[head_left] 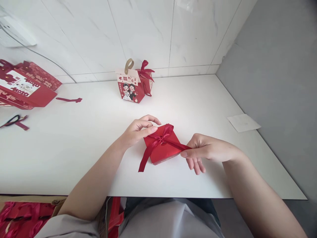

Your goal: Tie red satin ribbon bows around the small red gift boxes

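A small red gift box lies on the white table in front of me, with a dark red satin ribbon tied in a bow on top. One ribbon tail hangs over the box's front left side onto the table. My left hand is at the box's far left corner, thumb and fingers closed on the bow's left loop, which they partly cover. Between the thumb and forefinger of my right hand, the other tail is pinched and stretched out to the right. The other right fingers hang loosely below.
Two finished-looking gift boxes, one with a cartoon couple and one with a red bow, stand by the tiled wall. Red gift bags, a red strap and scissors lie left. A paper piece lies right; a carton of red ribboned boxes sits below.
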Demonstrator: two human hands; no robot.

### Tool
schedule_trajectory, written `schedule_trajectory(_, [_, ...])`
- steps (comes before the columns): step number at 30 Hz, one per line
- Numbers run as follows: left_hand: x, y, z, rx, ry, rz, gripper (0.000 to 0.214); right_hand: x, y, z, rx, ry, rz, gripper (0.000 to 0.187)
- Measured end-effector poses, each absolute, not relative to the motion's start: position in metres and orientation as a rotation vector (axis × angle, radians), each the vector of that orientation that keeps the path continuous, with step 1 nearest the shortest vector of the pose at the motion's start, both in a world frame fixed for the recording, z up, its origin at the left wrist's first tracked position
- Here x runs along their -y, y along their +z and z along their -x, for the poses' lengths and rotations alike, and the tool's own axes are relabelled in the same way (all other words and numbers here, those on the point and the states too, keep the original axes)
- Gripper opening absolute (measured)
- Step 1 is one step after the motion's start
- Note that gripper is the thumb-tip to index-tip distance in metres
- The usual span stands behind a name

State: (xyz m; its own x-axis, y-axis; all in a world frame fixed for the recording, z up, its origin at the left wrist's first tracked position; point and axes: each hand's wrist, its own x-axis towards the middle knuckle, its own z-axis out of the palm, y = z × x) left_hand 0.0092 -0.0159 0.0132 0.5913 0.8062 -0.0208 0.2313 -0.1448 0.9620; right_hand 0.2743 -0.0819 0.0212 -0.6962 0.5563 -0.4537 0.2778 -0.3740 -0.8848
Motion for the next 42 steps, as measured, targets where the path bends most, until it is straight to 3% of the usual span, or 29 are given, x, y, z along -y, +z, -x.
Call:
schedule_trajectory(15, [0.015,0.009,-0.011,-0.767,0.580,-1.641,0.046,0.079,0.020,-0.286,1.816,2.181,1.067,0.040])
schedule_trajectory(23, [0.017,0.008,-0.012,-0.784,0.629,-1.610,0.045,0.076,0.019,-0.285,1.726,2.144,1.067,0.053])
schedule_trajectory(31, [0.015,0.013,-0.012,-0.847,0.625,-1.709,0.045,0.078,0.020,-0.285,1.852,2.257,1.092,0.048])
schedule_trajectory(36, [0.014,0.009,-0.009,-0.806,0.662,-1.628,0.043,0.073,0.022,-0.300,1.997,2.017,1.091,0.030])
schedule_trajectory(42, [0.018,0.011,-0.007,-0.831,0.601,-1.737,0.046,0.068,0.017,-0.285,1.587,1.385,1.311,0.027])
